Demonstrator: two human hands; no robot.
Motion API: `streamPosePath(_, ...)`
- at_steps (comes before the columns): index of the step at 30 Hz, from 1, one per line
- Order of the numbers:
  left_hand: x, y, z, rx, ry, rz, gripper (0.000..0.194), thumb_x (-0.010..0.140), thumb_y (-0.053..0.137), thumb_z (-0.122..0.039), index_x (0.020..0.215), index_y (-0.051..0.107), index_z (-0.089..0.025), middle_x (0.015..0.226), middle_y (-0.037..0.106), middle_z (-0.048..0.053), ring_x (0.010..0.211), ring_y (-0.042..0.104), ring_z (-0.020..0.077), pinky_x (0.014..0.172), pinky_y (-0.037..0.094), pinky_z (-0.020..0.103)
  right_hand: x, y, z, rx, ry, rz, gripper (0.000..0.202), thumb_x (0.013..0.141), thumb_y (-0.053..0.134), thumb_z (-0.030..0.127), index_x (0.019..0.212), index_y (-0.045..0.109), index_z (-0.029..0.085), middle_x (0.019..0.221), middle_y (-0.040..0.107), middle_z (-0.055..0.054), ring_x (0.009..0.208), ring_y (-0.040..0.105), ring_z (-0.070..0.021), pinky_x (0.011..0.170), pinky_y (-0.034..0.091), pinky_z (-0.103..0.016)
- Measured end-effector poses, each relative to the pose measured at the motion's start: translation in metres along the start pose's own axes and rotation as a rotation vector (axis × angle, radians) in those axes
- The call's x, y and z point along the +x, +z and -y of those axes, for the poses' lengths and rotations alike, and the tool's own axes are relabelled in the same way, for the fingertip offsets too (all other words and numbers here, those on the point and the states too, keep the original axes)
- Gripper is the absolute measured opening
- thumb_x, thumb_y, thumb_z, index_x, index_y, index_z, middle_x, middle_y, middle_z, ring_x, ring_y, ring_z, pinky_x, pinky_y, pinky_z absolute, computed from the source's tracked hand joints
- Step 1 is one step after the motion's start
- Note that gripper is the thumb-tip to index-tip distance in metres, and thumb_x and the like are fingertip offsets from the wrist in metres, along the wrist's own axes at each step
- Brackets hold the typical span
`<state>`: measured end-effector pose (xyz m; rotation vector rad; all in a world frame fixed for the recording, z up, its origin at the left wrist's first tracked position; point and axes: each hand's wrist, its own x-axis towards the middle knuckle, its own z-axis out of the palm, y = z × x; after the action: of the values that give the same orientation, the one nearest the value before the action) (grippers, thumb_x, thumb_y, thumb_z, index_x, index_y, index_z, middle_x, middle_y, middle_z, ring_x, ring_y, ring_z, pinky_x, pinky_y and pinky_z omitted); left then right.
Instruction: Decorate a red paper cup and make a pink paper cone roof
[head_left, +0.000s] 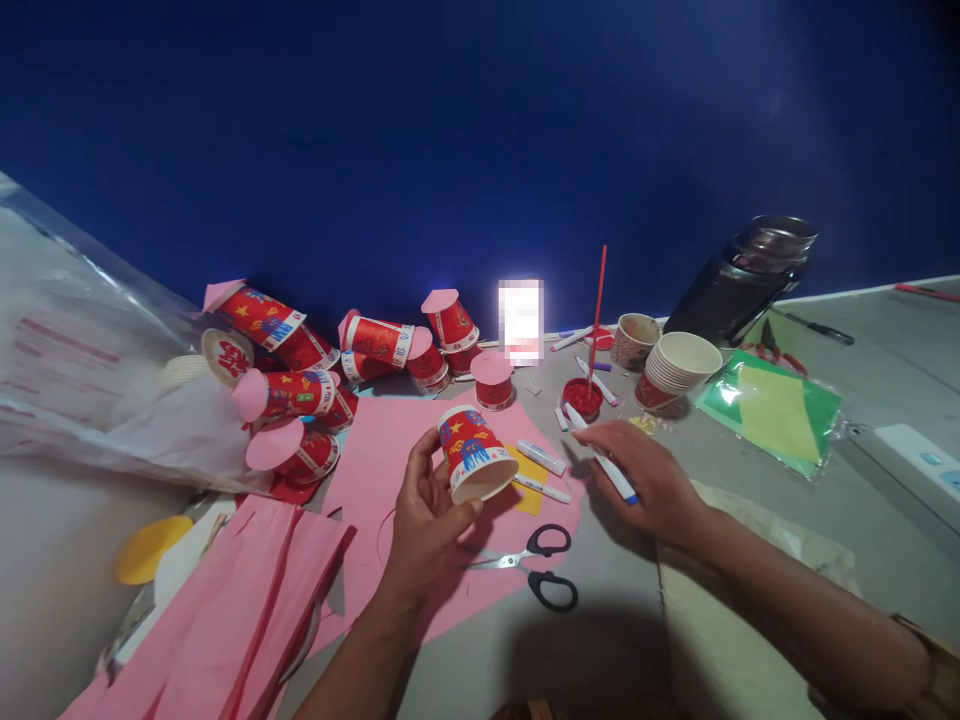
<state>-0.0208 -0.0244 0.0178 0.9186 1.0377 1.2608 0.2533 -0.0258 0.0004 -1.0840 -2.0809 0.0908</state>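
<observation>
My left hand (433,505) is wrapped round a red paper cup (474,452) with blue and yellow drawings, tilted so that its white mouth faces down toward me. A white marker with a blue end (611,470) is gripped in my right hand (649,480), to the right of the cup. Under the cup lies a sheet of pink paper (375,440). On it are a yellow piece (531,500), two white markers (541,457) and black-handled scissors (517,562).
Decorated red cups (304,393) with pink tops lie at the left and back. A red pot (581,398) holds an upright stick. Stacked cups (679,365), a dark flask (739,285) and a green packet (776,410) stand or lie right. Folded pink paper (225,610) is front left.
</observation>
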Motion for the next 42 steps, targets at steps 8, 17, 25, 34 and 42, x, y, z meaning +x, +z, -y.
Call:
streamPosePath(8, -0.003, 0.003, -0.004, 0.08, 0.004, -0.043, 0.087, 0.057, 0.092, -0.023, 0.135, 0.053, -0.027, 0.121, 0.075, 0.008, 0.107, 0.074, 0.03, 0.084, 0.063, 0.037, -0.009, 0.02, -0.019, 0.09, -0.056, -0.179, 0.025, 0.096, 0.06, 0.011, 0.118, 0.062, 0.022, 0.097, 0.074, -0.009, 0.088, 0.069, -0.023, 0.077, 0.059, -0.039)
streamPosePath(17, -0.002, 0.0, 0.002, 0.108, 0.074, 0.022, 0.083, 0.062, 0.089, -0.022, 0.136, 0.051, -0.026, 0.122, 0.074, 0.009, 0.105, 0.075, 0.0298, 0.083, 0.063, 0.037, -0.011, 0.014, -0.011, 0.156, 0.036, -0.167, 0.025, 0.098, 0.055, 0.014, 0.121, 0.06, 0.022, 0.098, 0.072, -0.008, 0.089, 0.069, -0.0218, 0.079, 0.057, -0.036)
streamPosePath(25, -0.002, 0.006, 0.0, 0.049, 0.082, 0.039, 0.084, 0.059, 0.086, -0.021, 0.133, 0.046, -0.026, 0.119, 0.074, 0.008, 0.103, 0.076, 0.0294, 0.082, 0.063, 0.037, -0.011, 0.005, -0.015, -0.017, -0.015, 0.016, 0.036, 0.093, 0.059, 0.013, 0.129, 0.06, 0.02, 0.113, 0.068, -0.013, 0.102, 0.065, -0.0257, 0.084, 0.057, -0.038)
streamPosePath(34, -0.003, -0.001, 0.014, 0.08, 0.064, 0.026, 0.087, 0.065, 0.085, -0.022, 0.141, 0.042, -0.026, 0.128, 0.071, 0.011, 0.116, 0.071, 0.0313, 0.094, 0.058, 0.041, -0.02, 0.019, -0.035, -0.282, -0.134, 0.266, 0.041, 0.095, 0.057, 0.009, 0.135, 0.063, 0.017, 0.118, 0.069, -0.015, 0.105, 0.063, -0.0278, 0.086, 0.057, -0.04)
streamPosePath(42, -0.011, 0.013, 0.025, 0.074, -0.009, 0.029, 0.095, 0.068, 0.088, -0.026, 0.146, 0.034, -0.029, 0.136, 0.066, 0.014, 0.122, 0.066, 0.0305, 0.103, 0.051, 0.044, -0.028, 0.023, -0.045, -0.276, -0.113, 0.387, 0.047, 0.095, 0.058, 0.007, 0.139, 0.063, 0.024, 0.119, 0.071, -0.013, 0.106, 0.063, -0.0272, 0.09, 0.055, -0.04)
